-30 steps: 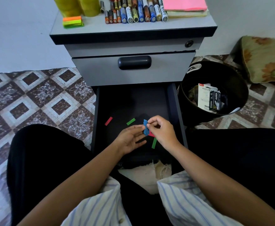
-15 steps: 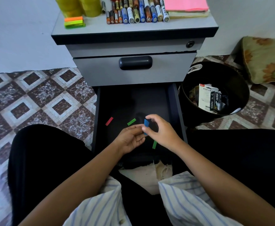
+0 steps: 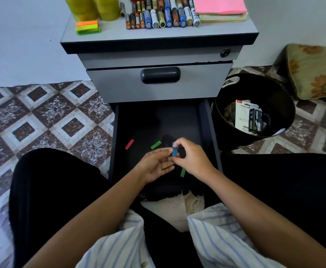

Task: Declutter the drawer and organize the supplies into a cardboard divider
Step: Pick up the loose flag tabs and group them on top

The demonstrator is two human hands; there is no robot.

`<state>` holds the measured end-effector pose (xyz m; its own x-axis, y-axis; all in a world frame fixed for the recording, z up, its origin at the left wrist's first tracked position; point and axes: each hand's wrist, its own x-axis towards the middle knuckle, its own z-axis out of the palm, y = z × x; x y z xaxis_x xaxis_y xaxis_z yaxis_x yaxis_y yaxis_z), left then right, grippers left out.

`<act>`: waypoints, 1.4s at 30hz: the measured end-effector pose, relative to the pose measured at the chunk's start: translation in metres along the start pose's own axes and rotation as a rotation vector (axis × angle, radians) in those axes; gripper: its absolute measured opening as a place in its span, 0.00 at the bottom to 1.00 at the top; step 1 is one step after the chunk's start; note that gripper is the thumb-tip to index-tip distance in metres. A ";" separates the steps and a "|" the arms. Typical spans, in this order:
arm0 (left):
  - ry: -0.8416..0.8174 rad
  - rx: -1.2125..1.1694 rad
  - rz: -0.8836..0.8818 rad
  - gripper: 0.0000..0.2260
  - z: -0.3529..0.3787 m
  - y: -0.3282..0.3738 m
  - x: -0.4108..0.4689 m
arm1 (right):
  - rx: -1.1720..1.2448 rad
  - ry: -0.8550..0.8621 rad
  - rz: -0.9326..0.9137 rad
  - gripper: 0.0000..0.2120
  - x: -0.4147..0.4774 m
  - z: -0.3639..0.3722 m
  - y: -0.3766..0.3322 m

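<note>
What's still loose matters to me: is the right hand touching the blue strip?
Touching. The head view shows the right hand pinching the blue strip.

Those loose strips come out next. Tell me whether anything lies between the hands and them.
Nothing visible does. The red strip, far green strip and near green strip lie bare on the drawer floor; the left hand and right hand are on a blue strip.

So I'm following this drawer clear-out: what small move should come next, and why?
Probably lower the right hand to the green strip just below it and add it to the blue strip it pinches, with the left hand alongside. That one lies nearest; a red strip and a second green strip lie farther left on the drawer floor.
</note>
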<state>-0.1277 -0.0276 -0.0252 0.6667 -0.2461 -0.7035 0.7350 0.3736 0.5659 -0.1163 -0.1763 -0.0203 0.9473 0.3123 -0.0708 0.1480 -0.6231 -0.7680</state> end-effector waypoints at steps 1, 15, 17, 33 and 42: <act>0.000 0.023 0.000 0.08 0.001 0.000 0.000 | -0.007 0.006 0.006 0.13 0.000 0.000 0.000; 0.064 0.210 0.013 0.04 -0.003 0.013 -0.007 | 0.169 -0.026 0.160 0.10 0.011 -0.018 -0.007; 0.085 0.275 0.074 0.04 -0.003 0.024 -0.010 | 0.182 0.025 0.166 0.07 0.017 -0.019 -0.012; 0.820 0.666 0.909 0.07 -0.016 0.248 -0.101 | 0.032 0.390 -0.319 0.07 0.163 -0.039 -0.229; 0.958 0.838 0.841 0.09 -0.025 0.271 -0.087 | -0.302 0.510 -0.086 0.10 0.189 -0.011 -0.247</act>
<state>0.0104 0.1173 0.1788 0.8272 0.5494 0.1178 0.2714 -0.5743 0.7723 0.0289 0.0289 0.1628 0.9341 0.0340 0.3553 0.2337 -0.8106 -0.5369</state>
